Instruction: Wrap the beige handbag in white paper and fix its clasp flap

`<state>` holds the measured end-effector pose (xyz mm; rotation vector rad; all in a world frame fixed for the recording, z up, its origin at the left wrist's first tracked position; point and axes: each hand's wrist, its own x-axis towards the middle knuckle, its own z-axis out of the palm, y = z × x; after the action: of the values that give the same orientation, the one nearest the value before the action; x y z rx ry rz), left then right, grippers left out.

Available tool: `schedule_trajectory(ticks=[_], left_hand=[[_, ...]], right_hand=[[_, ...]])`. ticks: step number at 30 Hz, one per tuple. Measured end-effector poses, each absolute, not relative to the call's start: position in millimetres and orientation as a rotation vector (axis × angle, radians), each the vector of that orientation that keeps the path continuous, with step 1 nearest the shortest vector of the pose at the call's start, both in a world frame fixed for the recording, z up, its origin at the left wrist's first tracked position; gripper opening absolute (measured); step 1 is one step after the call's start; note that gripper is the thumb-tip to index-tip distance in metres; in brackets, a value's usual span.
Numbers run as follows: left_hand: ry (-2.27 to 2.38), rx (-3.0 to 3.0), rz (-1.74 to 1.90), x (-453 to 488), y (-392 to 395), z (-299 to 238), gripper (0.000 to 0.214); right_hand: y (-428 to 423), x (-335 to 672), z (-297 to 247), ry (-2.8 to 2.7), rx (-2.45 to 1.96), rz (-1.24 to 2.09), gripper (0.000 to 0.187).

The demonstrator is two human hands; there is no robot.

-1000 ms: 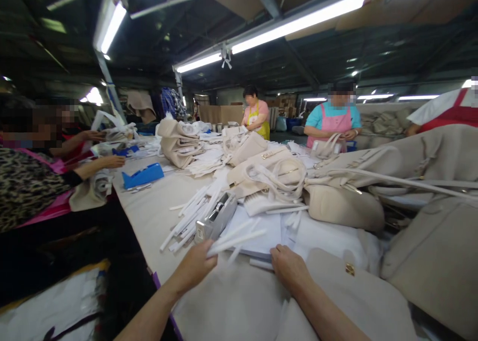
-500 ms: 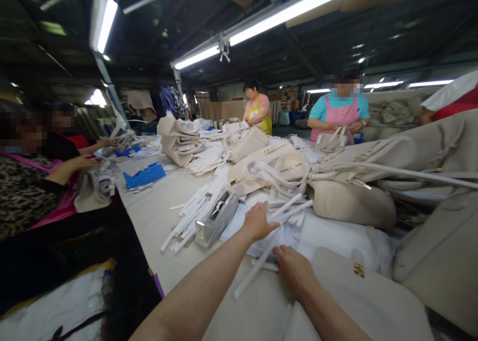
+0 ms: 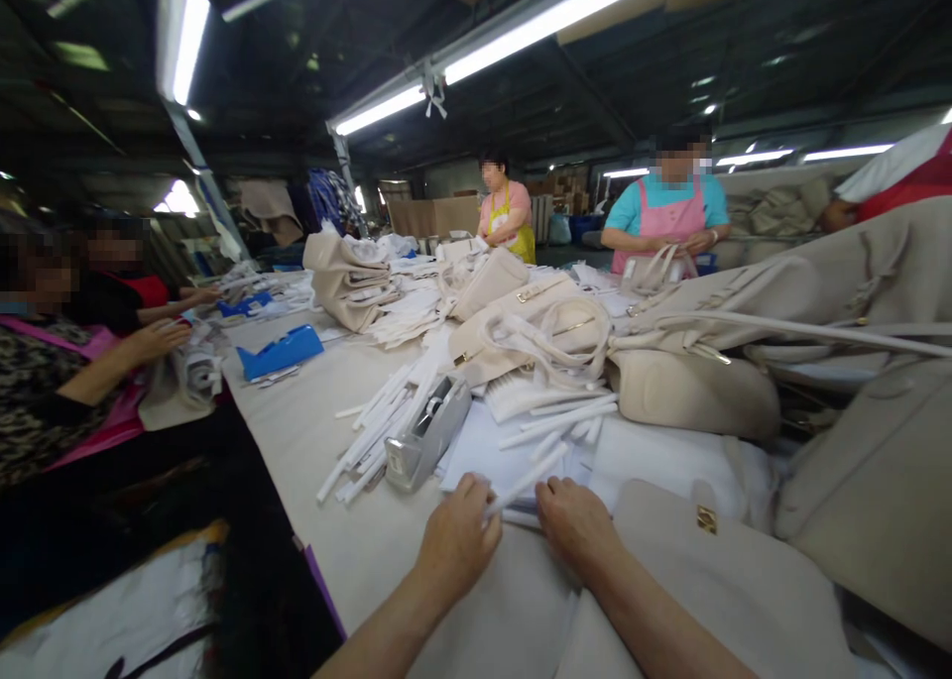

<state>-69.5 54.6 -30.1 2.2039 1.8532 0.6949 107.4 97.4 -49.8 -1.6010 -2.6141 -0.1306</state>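
Note:
My left hand (image 3: 457, 540) is closed on a thin white paper stick (image 3: 530, 478) that points up and to the right. My right hand (image 3: 572, 522) lies beside it with its fingers curled at the edge of a stack of white paper sheets (image 3: 483, 451). Under my right forearm lies a beige handbag (image 3: 714, 580) with a small gold clasp. More white sticks (image 3: 565, 416) lie scattered on the sheets just beyond both hands.
A grey tape dispenser (image 3: 427, 436) stands left of the sheets beside a pile of white sticks (image 3: 379, 426). A blue tape dispenser (image 3: 281, 351) sits farther left. Beige handbags (image 3: 691, 392) are heaped to the right. Several people work around the long table (image 3: 312, 431).
My left hand reached forward to the scattered sticks on the sheets, then drew back toward me holding one stick. My right hand stayed at the edge of the sheets.

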Motion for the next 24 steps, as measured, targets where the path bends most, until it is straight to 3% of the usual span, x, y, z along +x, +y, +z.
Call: schedule_trajectory(ticks=[5,9,16,20,24], left_hand=[[1.807,2.366,0.899,-45.4,123.4,26.3,0.018],[1.804,2.39,0.933,-27.7,146.7,30.9,0.04],[1.64,2.256,1.341,-61.6,83.7,-13.5,0.017],[1.672,2.158,1.486,-86.3,47.6,-30.1,0.015],[1.566,2.334,1.251,-80.8,29.2,-37.3,0.024]], right_hand=[[96.3,111.6,-44.8,-2.605,-1.538,-0.2,0.016],[95.4,116.5,-44.0,-2.554,-1.531,-0.184,0.019],[95.3,116.4,-43.8,-2.446,-1.541,-0.025,0.02],[95.4,118.1,-36.6,-2.378,-1.547,0.12,0.016],[99.6,120.4,-31.5,-2.323,-1.511,0.31,0.012]])
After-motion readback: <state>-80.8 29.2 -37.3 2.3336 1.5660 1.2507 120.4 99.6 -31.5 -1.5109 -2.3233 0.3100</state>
